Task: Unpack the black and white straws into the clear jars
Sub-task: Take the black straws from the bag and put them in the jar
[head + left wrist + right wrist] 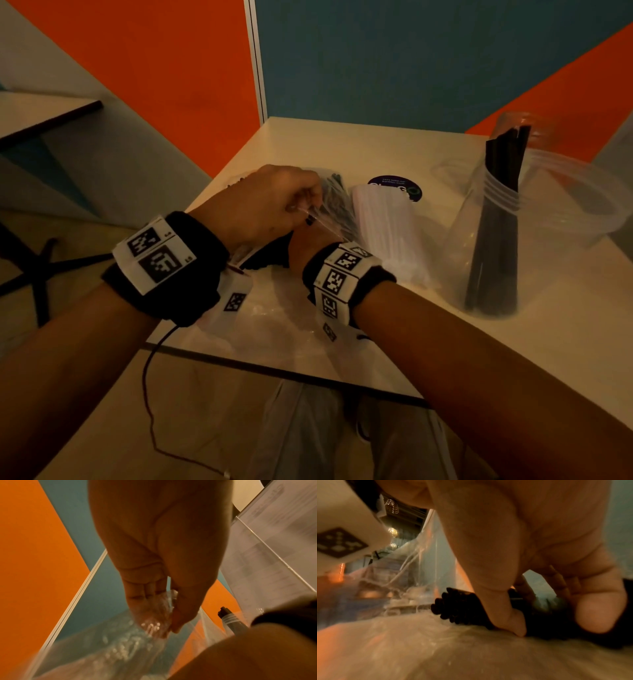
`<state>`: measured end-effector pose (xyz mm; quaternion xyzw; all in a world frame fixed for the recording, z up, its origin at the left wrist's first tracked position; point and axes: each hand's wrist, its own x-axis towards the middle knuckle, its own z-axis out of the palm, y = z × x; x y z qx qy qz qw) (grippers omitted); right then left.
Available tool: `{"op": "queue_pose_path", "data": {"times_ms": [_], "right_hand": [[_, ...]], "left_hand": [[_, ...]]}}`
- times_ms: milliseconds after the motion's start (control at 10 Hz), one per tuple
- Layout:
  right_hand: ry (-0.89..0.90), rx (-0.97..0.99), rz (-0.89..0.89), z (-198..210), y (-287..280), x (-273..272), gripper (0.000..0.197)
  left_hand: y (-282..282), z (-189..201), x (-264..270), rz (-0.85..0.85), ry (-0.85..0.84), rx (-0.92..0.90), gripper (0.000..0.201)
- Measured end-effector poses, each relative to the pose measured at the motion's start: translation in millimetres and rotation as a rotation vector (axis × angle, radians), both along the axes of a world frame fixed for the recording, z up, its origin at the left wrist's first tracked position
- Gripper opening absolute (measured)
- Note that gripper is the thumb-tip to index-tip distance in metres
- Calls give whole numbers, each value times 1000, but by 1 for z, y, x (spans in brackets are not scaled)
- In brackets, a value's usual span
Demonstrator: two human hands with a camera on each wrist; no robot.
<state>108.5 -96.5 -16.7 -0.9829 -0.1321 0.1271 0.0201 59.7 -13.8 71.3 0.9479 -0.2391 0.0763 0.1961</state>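
Straws [458,608], black, gripped by right hand [522,563]; left hand [270,202] pinches bag [154,615]: thin film may tear, scattering them.

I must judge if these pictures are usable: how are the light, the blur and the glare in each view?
Head view: dim, warm orange cast, fairly sharp; the clear jar is faint. Left wrist view: left hand soft, glints on the plastic bag. Right wrist view: strongly blurred, right hand fills it, black straws only dark shapes.
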Motion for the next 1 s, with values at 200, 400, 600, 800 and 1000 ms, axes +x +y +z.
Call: {"op": "queue_pose_path", "data": {"times_ms": [200,400,600,800,1000], "right_hand": [[11,345,-84,23,-10,-27,42],[165,447,-32,37,-18,-32,41],[-20,405,9,28,-22,-38,25],[-55,334,105,31,-34,-49,29],[-230,400,168,57,-69,-96,25]], "left_hand": [[1,0,1,-3,5,-10,25],[3,-1,1,-14,-3,-8,25],[4,-4,6,1,14,-8,25],[3,-7,6,-24,-3,-4,21],[4,-16,6,-21,-18,83,18]]}}
